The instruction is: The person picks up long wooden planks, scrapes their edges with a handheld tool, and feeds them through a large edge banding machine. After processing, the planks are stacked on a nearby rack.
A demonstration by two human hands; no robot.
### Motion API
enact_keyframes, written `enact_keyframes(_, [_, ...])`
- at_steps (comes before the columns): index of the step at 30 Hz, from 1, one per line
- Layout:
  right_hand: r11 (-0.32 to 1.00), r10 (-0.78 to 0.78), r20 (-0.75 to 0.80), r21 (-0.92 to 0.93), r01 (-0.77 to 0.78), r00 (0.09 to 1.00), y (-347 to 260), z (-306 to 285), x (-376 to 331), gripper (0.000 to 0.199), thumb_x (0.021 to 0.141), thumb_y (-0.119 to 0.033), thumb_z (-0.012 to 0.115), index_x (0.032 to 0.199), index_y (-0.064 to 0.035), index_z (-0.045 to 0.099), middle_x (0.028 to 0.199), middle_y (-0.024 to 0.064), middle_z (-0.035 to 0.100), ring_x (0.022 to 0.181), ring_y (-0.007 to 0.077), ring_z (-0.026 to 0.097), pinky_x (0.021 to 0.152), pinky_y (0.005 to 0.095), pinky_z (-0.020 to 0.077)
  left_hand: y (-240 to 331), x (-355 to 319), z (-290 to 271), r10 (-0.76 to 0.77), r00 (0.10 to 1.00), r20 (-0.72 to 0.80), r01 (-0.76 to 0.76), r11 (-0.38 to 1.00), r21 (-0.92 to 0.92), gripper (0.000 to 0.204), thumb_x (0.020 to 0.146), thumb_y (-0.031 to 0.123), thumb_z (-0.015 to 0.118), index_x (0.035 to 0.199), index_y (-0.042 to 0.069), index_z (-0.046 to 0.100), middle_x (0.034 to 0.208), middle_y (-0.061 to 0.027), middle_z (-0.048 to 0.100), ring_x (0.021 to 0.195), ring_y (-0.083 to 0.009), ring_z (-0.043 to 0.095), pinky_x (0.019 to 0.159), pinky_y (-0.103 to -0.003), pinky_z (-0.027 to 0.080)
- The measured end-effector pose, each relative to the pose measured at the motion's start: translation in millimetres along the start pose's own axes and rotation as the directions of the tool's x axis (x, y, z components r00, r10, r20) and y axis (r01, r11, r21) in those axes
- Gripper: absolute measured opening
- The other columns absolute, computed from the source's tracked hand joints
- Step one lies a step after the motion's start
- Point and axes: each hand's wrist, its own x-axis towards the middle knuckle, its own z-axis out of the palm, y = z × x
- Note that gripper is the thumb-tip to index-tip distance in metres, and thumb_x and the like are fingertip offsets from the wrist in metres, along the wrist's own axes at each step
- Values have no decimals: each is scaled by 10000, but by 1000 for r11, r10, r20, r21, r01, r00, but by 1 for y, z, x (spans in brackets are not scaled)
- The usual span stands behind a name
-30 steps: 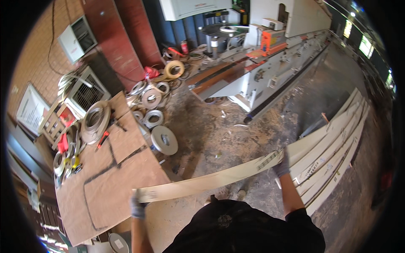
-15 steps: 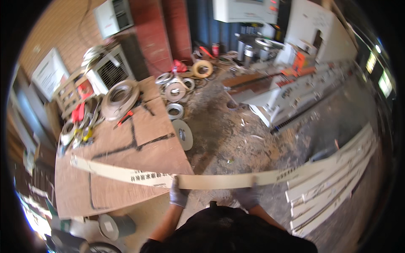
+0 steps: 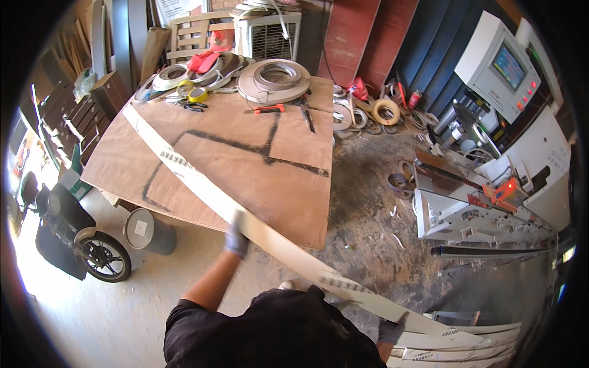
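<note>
A long, pale cream board strip (image 3: 288, 250) with dark printing runs slantwise in front of me. Its far left end lies over a plywood-topped table (image 3: 294, 202), and its near right end reaches above a stack of similar strips (image 3: 423, 354). My left hand (image 3: 237, 237), in a grey glove, grips the strip near the table's front edge. Farther along, my right hand (image 3: 392, 330), gloved in dark grey, holds it close to the stack. The strip hides parts of both hands' fingers.
Edging rolls (image 3: 274, 80), yellow tape (image 3: 198, 94) and a red-handled cutter (image 3: 270, 109) lie on the table. A grey drum (image 3: 147, 232) and a motorbike (image 3: 101, 254) stand left. A machine (image 3: 478, 214) with a control screen (image 3: 508, 66) occupies the right; scraps litter the floor.
My view has turned left. The strip has swung from nearly level to a steep slant, and my hands are farther apart, the right one now down by the stack.
</note>
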Motion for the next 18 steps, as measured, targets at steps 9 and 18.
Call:
enact_keyframes(9, [948,-315,539,140,286,781,-100,35,23,536,954,-571,443,1296,-173,553,1301,97,571,1214,333,540,1044,578,431,6,47,-47,-95,987,128,123,963,-238,556,891,661,547,1042,131,620,947,-79,660,872,-271,619,863,-447,521])
enact_keyframes(18, [919,274,217,228,-322,937,43,199,53,758,884,-373,686,1463,-44,325,1532,179,351,1420,359,327,1192,595,227,90,70,-47,557,774,-301,-390,794,467,886,911,500,572,1570,120,118,1602,-179,208,1497,-347,140,1191,-497,161])
